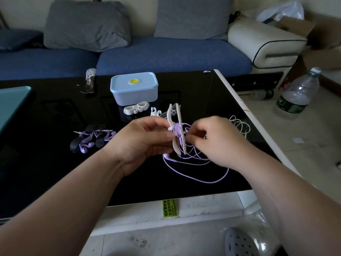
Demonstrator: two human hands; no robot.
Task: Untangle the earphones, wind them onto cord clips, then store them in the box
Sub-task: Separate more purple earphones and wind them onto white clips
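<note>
Tension counts: nearer than the box (134, 89), left hand (142, 139) grips the white cord clip (179, 117) while right hand (215, 139), pinching purple cord (203, 179), should wind snugly.

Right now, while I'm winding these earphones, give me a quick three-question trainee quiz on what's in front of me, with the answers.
1. True or false: the lid of the blue storage box is off.
2. The left hand holds: A) a white cord clip; B) a black one; C) nothing.
3. What colour is the cable that is wound round that clip and that the right hand pinches beside it?

Key: 1 false, the lid is on the box. 2 A. 3 purple.
</note>
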